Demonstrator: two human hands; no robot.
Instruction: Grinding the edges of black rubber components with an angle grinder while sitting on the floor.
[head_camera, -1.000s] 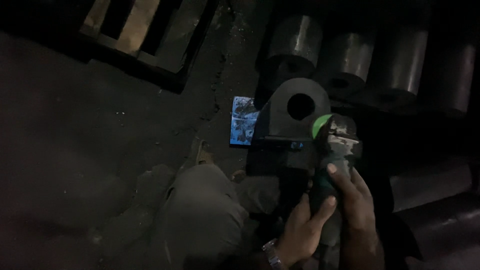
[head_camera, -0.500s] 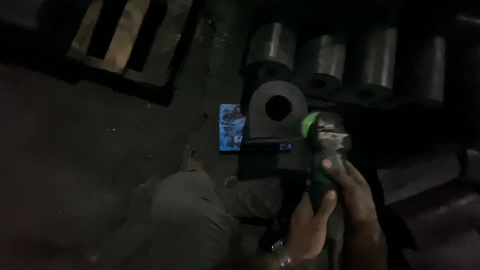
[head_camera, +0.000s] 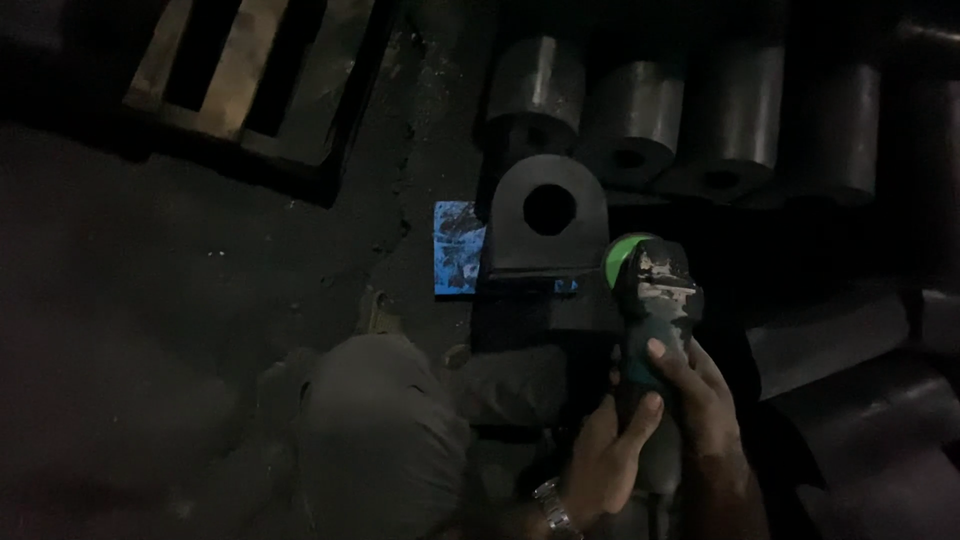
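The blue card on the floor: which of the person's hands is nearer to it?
Left. The left hand grips the angle grinder body on the side toward the blue card, below and right of it. The right hand lies farther right on the grinder.

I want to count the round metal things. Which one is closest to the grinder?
The arch-topped metal block with the round hole, standing alone just left of the angle grinder. The plain metal cylinders sit in a row farther back.

place: dim metal workshop | signs: steel cylinders (head_camera: 640, 110) lined on a grimy concrete floor (head_camera: 150, 300) | wooden pallet (head_camera: 240, 80) | holed metal block (head_camera: 548, 215) | angle grinder (head_camera: 655, 300) in hand
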